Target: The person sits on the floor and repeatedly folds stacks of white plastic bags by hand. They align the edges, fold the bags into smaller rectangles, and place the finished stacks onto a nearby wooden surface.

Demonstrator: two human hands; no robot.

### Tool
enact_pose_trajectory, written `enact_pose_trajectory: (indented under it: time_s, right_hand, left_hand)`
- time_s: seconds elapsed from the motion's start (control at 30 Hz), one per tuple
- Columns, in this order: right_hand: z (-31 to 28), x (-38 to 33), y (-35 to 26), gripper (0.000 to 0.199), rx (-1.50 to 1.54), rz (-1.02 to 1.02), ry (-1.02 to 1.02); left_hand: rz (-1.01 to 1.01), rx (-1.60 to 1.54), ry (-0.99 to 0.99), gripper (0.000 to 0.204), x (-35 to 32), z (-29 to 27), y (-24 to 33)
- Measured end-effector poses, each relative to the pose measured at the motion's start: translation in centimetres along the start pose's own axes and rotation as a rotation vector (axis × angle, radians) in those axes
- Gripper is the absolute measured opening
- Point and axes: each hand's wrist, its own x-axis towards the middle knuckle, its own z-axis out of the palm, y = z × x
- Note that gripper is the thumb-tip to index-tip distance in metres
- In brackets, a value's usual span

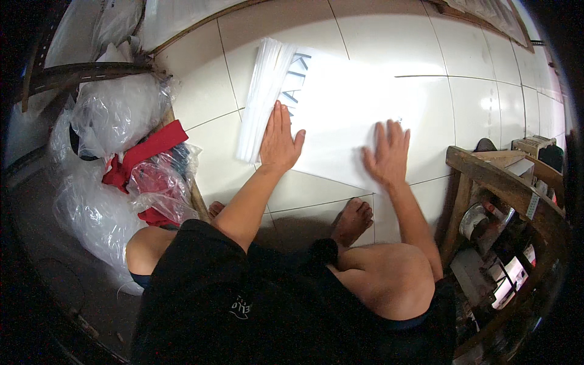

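A white sheet or plastic bag with dark lettering along its left side lies flat on the tiled floor in front of me. Its right part is washed out by glare, so that edge is hard to make out. Along its left side runs a bundle of pleated, translucent white plastic. My left hand presses flat where the bundle meets the sheet, thumb apart from the fingers. Toward the sheet's lower right, my right hand rests palm down with its fingers spread, slightly blurred. Neither hand grips anything.
Clear plastic bags with a red cloth among them are piled at my left. On my right stands a wooden frame holding metal parts. My bare foot is on the tiles close to the sheet's near edge.
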Motion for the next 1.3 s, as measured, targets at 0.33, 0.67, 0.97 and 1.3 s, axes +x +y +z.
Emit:
enact_pose_trajectory:
  time_s: [0.33,0.67,0.97,1.3]
  right_hand:
    - [0.6,9.2,3.2,0.073,-0.097,-0.056,-0.007]
    - [0.7,9.2,3.9,0.081,-0.042,-0.043,-0.028]
    - [0.8,9.2,3.5,0.078,-0.062,-0.065,-0.008]
    - [-1.1,2.7,3.5,0.077,0.326,0.670,0.395]
  left_hand:
    - [0.389,-0.452,0.240,0.070,7.5,2.4,10.7]
    - [0.250,-0.008,-0.027,0.083,13.2,1.4,7.1]
    - [0.164,0.002,0.051,0.082,13.4,-1.4,1.4]
    - [0.211,0.232,0.187,0.087,11.3,-8.4,3.1]
